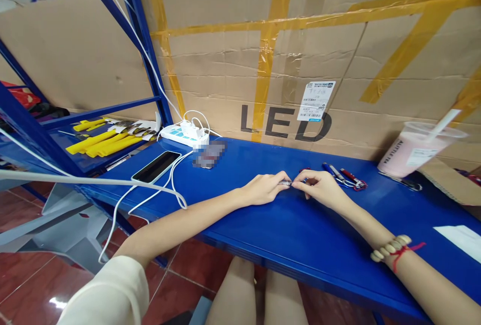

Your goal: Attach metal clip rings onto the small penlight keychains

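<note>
L hand point(263, 190) + R hand point(319, 188) mid table point(263, 237), fingers of both clamped on small part point(286, 183), one end each, prob. for steadiness.

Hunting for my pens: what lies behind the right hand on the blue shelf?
A few slim blue and red pens lie just behind the right hand, which hides part of them.

Cream left sleeve point(112, 290); beaded right-wrist bracelet point(391, 247) (red cord).
</note>
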Motion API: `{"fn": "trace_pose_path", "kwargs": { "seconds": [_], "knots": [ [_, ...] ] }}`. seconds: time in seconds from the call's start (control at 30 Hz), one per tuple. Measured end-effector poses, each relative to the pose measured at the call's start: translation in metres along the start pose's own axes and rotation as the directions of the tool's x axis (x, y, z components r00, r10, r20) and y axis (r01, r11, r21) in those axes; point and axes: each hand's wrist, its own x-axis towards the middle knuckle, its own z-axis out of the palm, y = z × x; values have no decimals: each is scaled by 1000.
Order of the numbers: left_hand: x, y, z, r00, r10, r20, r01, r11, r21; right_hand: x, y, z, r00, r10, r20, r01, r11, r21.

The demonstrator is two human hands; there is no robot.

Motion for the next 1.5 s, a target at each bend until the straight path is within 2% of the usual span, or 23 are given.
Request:
{"fn": "trace_pose_path", "kwargs": {
  "seconds": [0.13, 0.33, 0.6, 0.73, 0.87, 0.93, 1.03, 1.2, 1.4, 1.5],
  "knots": [
    [-4, 2, 3, 999, -32, -24, 31, 998, -62, 0, -1, 1, 996, 50, 69, -53, 998, 39],
    [-6, 0, 6, 999, -17, -48, 16, 1000, -7, -4, 3, 5, 985, 12, 170, -11, 1000, -8],
    [-2, 0, 8, 997, -21, -68, 27, 996, 87, -5, -11, 11, 984, 76, 163, -86, 995, 59],
    [3, 1, 7, 994, -50, -101, 59, 995, 86, -3, -10, 9, 991, 91, 97, -77, 986, -146],
    [5, 1, 5, 984, -96, -148, 104, 993, 47, -2, -7, 0, 995, -64, -80, 26, 911, -411],
    [6, 1, 3, 979, -113, -169, 118, 993, 23, -2, -4, -5, 974, -176, -142, 96, 891, -443],
    [6, 0, 3, 975, -127, -181, 130, 992, 4, -2, 2, -9, 954, -274, -119, 204, 888, -412],
    [6, 1, 3, 986, -99, -135, 104, 994, 25, -2, 4, -9, 942, -324, -84, 263, 872, -413],
    [5, 1, 3, 985, -66, -159, 70, 997, 23, -2, 4, -8, 920, -345, -185, 256, 888, -382],
    [5, 0, 4, 990, -51, -131, 54, 998, 19, -1, 5, -10, 919, -360, -158, 281, 883, -377]
  ]
}}
